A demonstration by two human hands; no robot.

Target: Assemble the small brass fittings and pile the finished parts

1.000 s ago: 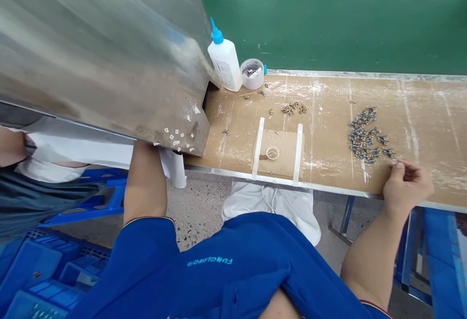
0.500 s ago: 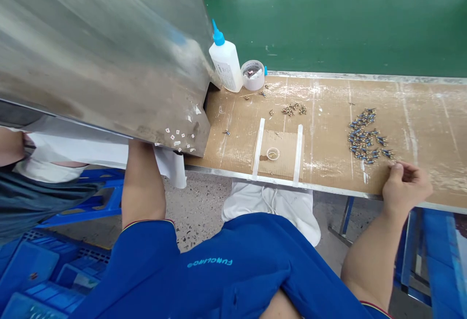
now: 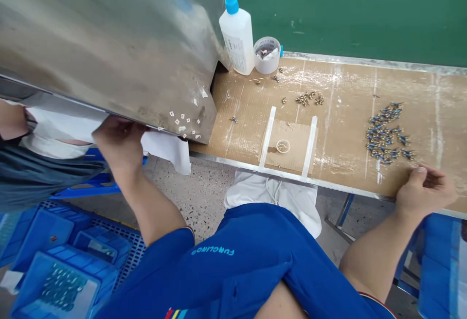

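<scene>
White cloth at L hand; R hand nr small parts.

The cardboard bench carries a glue bottle, a tub, 2 white strips and scattered parts.

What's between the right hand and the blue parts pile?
Head view: only bare, white-streaked cardboard bench top lies between right hand and blue parts pile.
</scene>
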